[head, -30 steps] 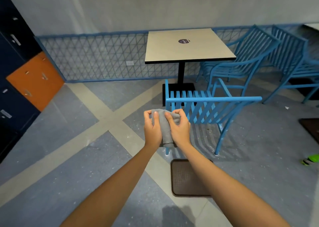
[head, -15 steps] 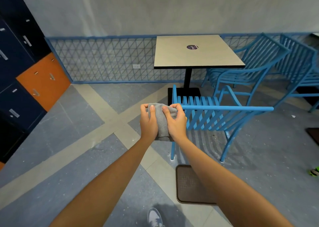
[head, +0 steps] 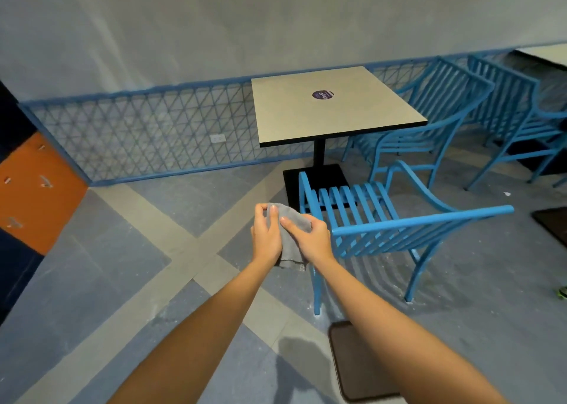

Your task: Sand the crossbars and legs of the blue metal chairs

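A blue metal chair (head: 399, 222) with slatted seat and back stands in front of me, its back's top rail running right from my hands. I hold a grey sanding cloth (head: 291, 235) between both hands, just left of the chair's near left corner. My left hand (head: 266, 235) curls round the cloth's left side. My right hand (head: 310, 238) grips it from the right, forefinger laid across it. The chair's near left leg (head: 316, 290) drops below my right wrist.
A square table (head: 331, 106) on a black pedestal stands behind the chair. Two more blue chairs (head: 429, 127) stand at the right. A brown mat (head: 356, 360) lies on the floor near my right forearm. Blue mesh fencing (head: 138, 136) lines the wall; lockers (head: 30, 185) at left.
The view has shifted and drawn closer to the chair. Both hands keep hold of the cloth; my right forefinger now lies stretched across it.
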Demonstrator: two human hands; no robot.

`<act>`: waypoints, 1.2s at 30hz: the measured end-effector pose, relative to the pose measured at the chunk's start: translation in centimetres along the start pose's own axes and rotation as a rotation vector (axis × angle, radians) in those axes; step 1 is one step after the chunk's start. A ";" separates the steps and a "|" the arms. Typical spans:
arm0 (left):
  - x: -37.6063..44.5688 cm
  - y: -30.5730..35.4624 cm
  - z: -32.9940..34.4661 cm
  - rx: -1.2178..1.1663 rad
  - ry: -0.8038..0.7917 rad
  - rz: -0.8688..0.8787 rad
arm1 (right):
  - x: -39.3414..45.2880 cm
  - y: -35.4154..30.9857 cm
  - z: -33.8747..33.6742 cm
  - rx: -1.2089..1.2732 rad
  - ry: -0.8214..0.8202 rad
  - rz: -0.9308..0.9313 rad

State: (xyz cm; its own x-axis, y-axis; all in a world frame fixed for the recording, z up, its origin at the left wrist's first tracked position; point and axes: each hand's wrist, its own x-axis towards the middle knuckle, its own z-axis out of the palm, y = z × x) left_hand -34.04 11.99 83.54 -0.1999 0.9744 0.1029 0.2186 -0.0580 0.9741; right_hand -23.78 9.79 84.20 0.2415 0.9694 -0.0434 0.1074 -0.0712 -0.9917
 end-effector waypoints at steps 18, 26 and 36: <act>21.1 -6.0 3.5 0.012 -0.385 0.005 | 16.5 3.1 9.3 0.145 0.391 0.172; 30.7 -7.9 2.5 0.037 -0.614 0.064 | 22.6 2.2 15.9 0.250 0.605 0.254; 36.7 -13.8 3.3 -0.024 -0.656 0.031 | 27.5 6.4 20.2 0.204 0.673 0.422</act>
State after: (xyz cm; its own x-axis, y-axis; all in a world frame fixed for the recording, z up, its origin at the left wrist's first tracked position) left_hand -41.28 49.22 73.17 0.4315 0.9021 -0.0056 0.1924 -0.0859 0.9776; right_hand -35.97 40.77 74.20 0.7566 0.5174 -0.3998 -0.2837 -0.2912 -0.9136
